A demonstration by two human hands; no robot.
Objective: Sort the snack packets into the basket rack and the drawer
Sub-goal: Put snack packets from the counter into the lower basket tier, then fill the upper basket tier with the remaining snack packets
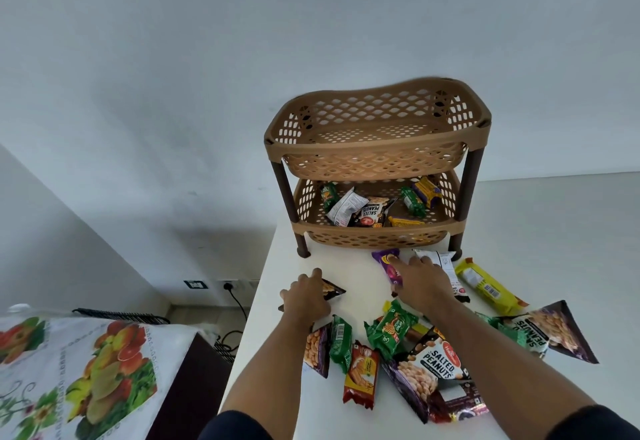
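Under our left hand (pixel 306 296), a dark triangular peanut packet (pixel 330 290) lies on the white worktop (pixel 554 225); our fingers curl over it, though we cannot tell whether the grip has closed. Just right of it, our right hand (pixel 420 282) reaches forward with straight, relaxed fingers resting on a purple biscuit packet (pixel 387 263) and a white packet (pixel 441 261). Beyond both hands stands the tan two-tier plastic basket rack (pixel 377 149), its lower basket holding several packets. Right of the right hand lies a yellow biscuit packet (pixel 486 285). Nearer us, beneath our forearms, a heap of green, red and dark peanut packets (pixel 398 353) is scattered.
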